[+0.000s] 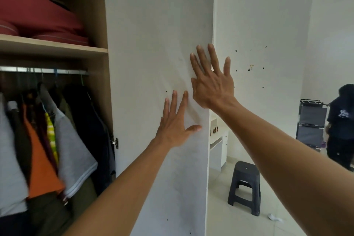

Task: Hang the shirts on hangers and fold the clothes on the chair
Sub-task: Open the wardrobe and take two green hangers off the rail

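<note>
Hands: left hand (175, 130) and right hand (211, 82) are both lying flat with fingers wide, pressing on the door and holding nothing.
Wardrobe door (153, 34): big, stiff and smooth; it is looking easy to push by its free edge.
Hanging shirts (63, 140): they are dangling on the rail (44, 71) inside; soft, light and floppy, best held at the shoulders.
Chair: not showing.
</note>
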The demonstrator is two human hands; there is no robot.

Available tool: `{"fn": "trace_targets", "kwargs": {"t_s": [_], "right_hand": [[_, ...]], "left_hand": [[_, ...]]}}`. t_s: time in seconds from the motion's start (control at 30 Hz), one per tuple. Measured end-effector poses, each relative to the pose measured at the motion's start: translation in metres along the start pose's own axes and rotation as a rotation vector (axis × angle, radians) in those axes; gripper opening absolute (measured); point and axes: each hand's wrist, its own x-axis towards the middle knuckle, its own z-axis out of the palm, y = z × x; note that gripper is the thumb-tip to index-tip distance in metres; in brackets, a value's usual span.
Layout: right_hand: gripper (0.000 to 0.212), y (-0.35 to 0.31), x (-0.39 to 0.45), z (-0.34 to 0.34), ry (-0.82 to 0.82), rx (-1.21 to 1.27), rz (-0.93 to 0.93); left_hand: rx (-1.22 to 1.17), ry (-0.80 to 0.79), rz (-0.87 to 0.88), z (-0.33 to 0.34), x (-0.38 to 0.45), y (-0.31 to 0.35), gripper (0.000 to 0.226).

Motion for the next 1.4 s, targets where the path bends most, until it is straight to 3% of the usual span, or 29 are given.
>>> {"fn": "trace_targets", "kwargs": {"t_s": [0.17,0.43,0.57,0.77,1.0,1.2,1.4], "right_hand": [[0.068,-0.025,-0.01,-0.018,-0.145,0.02,0.04],[0.051,-0.118,-0.033,-0.045,-0.338,0.44,0.152],[0.053,-0.185,-0.043,-0.058,-0.463,0.609,0.087],[0.046,-0.303,-0.027,-0.075,-0.491,0.858,-0.054],[0.022,-0.446,0.021,-0.099,-0.37,1.159,-0.243],[0.029,-0.543,0.075,-0.114,-0.399,1.317,-0.379],[0.042,-0.619,0.129,-0.121,-0.414,1.358,-0.459]], "left_hand": [[-0.071,-0.117,-0.038,-0.027,-0.03,-0.008,0.096],[-0.051,-0.119,-0.189,-0.086,-0.116,-0.075,0.087],[0.028,-0.066,-0.286,-0.12,-0.157,-0.125,0.081],[0.155,0.116,-0.311,-0.187,-0.205,-0.203,0.065],[0.322,0.5,-0.213,-0.294,-0.225,-0.279,0.032],[0.603,0.735,-0.216,-0.398,-0.214,-0.337,0.021],[0.768,0.876,-0.43,-0.474,-0.202,-0.402,0.022]]}}
